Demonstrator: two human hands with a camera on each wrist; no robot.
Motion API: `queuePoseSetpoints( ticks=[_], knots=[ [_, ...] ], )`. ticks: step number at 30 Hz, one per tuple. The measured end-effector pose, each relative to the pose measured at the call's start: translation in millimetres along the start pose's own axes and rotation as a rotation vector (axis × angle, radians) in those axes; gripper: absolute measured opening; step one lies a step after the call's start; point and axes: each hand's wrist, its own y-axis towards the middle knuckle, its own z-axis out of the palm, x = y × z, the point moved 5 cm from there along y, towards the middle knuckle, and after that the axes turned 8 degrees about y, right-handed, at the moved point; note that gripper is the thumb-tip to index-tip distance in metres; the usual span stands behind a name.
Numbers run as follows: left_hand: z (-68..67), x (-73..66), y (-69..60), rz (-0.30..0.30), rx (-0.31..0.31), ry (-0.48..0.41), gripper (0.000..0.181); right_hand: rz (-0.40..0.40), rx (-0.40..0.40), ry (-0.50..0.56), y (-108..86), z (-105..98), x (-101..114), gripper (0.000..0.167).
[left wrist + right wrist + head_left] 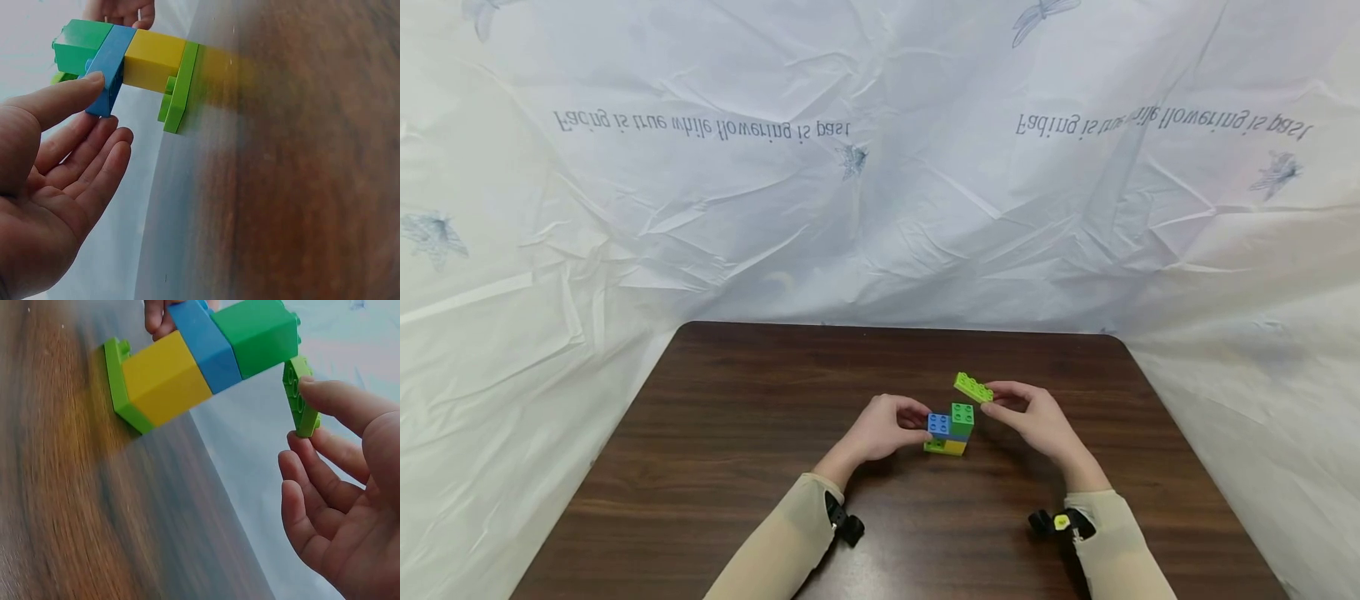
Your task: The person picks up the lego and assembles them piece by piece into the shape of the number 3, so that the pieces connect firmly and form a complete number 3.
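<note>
A small stack of toy building bricks stands on the table. At its bottom is a flat lime-green brick, then a yellow brick, a flatter blue brick and, on one end of the blue, a green brick. My left hand pinches the overhanging end of the blue brick between thumb and fingers. To the right of the stack, my right hand holds another flat lime-green brick by one end, thumb against its hollow underside. That brick is tilted, beyond the green brick's top and apart from the table.
The dark wooden table has rounded far corners. Behind it and at both sides hangs a creased white plastic sheet with printed writing. Black straps with small cameras sit at both wrists.
</note>
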Motion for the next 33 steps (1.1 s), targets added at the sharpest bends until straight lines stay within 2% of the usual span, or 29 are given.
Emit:
queuePoseSetpoints(
  ticks=[21,33],
  knots=[
    [0.2,0.1,-0.9,-0.014,-0.004,-0.006,0.032,-0.061,0.025,0.034,-5.2,10,15,0.043],
    [0.7,1.6,1.2,0.005,0.001,-0.015,0.031,-0.118,0.066,0.042,-8.5,15,22,0.039]
  ],
)
